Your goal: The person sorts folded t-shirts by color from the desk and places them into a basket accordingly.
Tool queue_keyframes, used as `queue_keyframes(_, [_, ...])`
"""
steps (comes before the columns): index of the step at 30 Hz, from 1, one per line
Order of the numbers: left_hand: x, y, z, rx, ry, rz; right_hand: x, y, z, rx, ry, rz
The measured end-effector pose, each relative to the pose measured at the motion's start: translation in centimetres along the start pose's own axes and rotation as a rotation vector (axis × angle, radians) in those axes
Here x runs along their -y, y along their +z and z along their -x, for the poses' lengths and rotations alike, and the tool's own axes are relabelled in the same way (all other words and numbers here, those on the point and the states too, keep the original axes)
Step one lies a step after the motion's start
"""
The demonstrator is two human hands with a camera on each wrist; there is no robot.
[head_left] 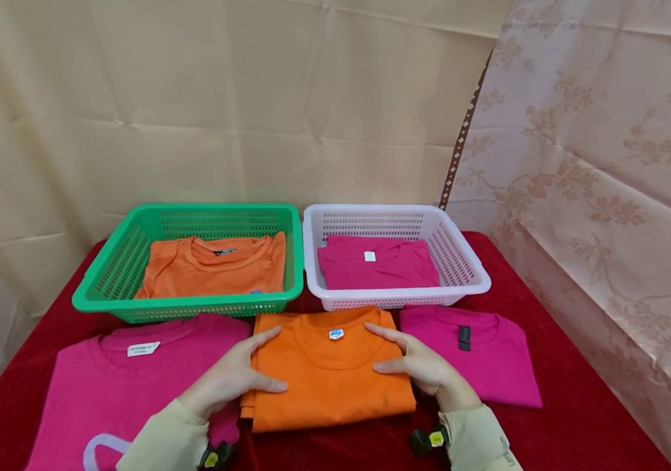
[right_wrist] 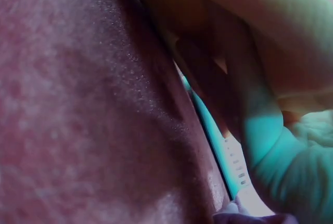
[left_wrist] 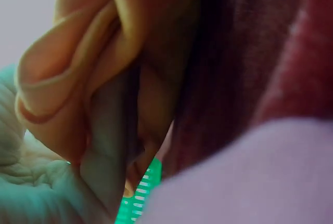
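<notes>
Holding the folded orange shirt (head_left: 332, 383) at its two side edges: left hand (head_left: 231, 378) on one side, right hand (head_left: 428, 367) on the other. Shirt lies flat at front centre, collar toward the baskets, white-and-blue neck label (head_left: 336, 334) face up. Left hand: thumb and forefinger spread apart on the top face, remaining fingers under the edge; the left wrist view shows the layered folds pinched between. Right hand: same grip mirrored, thumb and forefinger on top, fingers tucked below the edge. Whether the middle of the underside touches the red cloth (head_left: 585, 412): cannot tell. Flanking the orange shirt: left magenta shirt (head_left: 141, 386), with a white neck label and a pale curved print, partly covered by the left forearm; right magenta shirt (head_left: 488, 366), smaller in view, with a dark neck tag. Behind this row, two perforated baskets side by side: green basket (head_left: 188, 305) on the left, containing a second orange shirt (head_left: 218, 269), folded; white basket (head_left: 465, 288) on the right, containing a third magenta shirt (head_left: 379, 268), folded, pale label up. Pale sleeves (head_left: 479, 438) cover both forearms; small dark devices with yellow stickers sit at the wrists. Backdrop: plain cream curtain (head_left: 194, 98), floral curtain (head_left: 606, 144) at right.
</notes>
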State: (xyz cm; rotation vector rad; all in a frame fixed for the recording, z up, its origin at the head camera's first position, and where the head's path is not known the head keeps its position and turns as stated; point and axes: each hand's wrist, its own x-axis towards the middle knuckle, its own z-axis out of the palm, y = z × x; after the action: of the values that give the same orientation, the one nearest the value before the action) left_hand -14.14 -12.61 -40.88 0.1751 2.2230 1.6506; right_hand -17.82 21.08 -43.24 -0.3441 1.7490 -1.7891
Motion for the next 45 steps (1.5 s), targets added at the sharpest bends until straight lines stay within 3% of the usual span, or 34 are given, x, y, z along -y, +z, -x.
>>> queue_keyframes(12, [-2.1,-0.5,1.4,0.032,0.079,-0.032,0.5,-0.1,0.2,0.118,-0.074,-0.044])
queue_keyframes(19, [-3.6,-1.0,2.5,0.053,0.093,-0.065,1.3,-0.3,1.0,0.163,-0.108,-0.097])
queue_keyframes(27, [-4.8,-1.4,3.8,0.099,0.187,-0.08,1.8,-0.3,1.6,0.221,-0.212,-0.116])
queue_keyframes(41, [-6.0,-1.4,5.3,-0.013,0.245,-0.164,3.4,0.4,2.3,0.22,-0.269,-0.111])
queue_keyframes(45, [-6.3,-1.8,5.8,-0.039,0.23,-0.154,4.3,0.8,2.4,0.219,-0.292,-0.099])
